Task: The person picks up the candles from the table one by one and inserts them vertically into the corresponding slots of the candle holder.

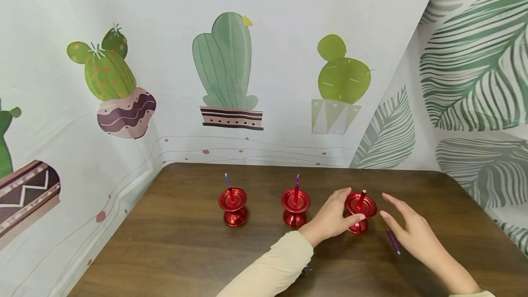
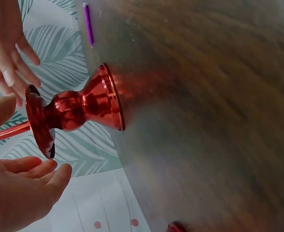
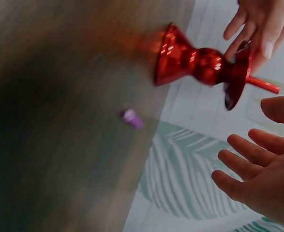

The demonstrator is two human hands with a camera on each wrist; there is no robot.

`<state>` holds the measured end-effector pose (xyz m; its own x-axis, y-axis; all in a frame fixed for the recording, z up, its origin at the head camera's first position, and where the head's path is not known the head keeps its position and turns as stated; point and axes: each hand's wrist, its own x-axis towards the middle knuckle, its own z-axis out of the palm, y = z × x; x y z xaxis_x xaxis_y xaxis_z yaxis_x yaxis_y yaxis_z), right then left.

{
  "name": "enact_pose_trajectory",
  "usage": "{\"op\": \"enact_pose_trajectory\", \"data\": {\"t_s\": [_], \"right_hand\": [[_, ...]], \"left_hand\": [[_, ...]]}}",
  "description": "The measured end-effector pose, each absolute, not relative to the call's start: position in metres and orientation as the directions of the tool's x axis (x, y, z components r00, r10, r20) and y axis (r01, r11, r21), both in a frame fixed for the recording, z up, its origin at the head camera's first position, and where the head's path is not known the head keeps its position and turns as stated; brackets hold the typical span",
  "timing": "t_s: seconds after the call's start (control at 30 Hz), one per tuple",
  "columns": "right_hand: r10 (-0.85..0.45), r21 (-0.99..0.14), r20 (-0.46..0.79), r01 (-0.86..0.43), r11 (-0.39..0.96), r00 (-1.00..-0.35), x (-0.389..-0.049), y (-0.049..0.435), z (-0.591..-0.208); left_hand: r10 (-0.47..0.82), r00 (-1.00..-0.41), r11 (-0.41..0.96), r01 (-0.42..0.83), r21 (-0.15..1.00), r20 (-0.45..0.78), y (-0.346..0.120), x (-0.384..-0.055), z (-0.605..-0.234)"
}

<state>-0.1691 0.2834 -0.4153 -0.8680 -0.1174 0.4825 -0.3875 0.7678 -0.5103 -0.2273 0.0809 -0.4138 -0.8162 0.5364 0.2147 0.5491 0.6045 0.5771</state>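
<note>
Three shiny red candle holders stand in a row on the brown table. At the right one [image 1: 358,227], my left hand [image 1: 332,217] is spread round the dish, thumb in front and fingers behind; whether it touches the rim I cannot tell. A red tube [image 1: 361,200] with a pale top rises from that dish. My right hand [image 1: 412,230] hovers to its right, fingers apart, holding nothing. Below that hand lies a slim purple candle [image 1: 393,242]. The middle holder [image 1: 294,218] bears a purple candle [image 1: 297,182], the left holder [image 1: 235,217] a blue candle [image 1: 228,181].
The wood-grain table [image 1: 177,251] ends at a cactus-print cloth [image 1: 284,58] at the back and a leaf-print cloth [image 1: 474,68] on the right. A small dark object [image 1: 307,268] shows partly beneath the left sleeve [image 1: 274,265].
</note>
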Motion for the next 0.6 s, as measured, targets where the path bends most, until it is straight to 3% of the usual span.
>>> {"op": "enact_pose_trajectory", "data": {"t_s": [0.23,0.6], "right_hand": [[-0.15,-0.469,0.419,-0.355,0.809,-0.896,-0.168,0.299,-0.431],[-0.203,-0.444,0.024,-0.193,0.875,-0.979,-0.167,0.311,-0.441]], "left_hand": [[0.534,-0.824,0.63,0.537,0.561,0.189,0.087,-0.23,-0.414],[0.533,-0.827,0.67,0.542,0.508,0.178,0.085,-0.235,-0.417]]}}
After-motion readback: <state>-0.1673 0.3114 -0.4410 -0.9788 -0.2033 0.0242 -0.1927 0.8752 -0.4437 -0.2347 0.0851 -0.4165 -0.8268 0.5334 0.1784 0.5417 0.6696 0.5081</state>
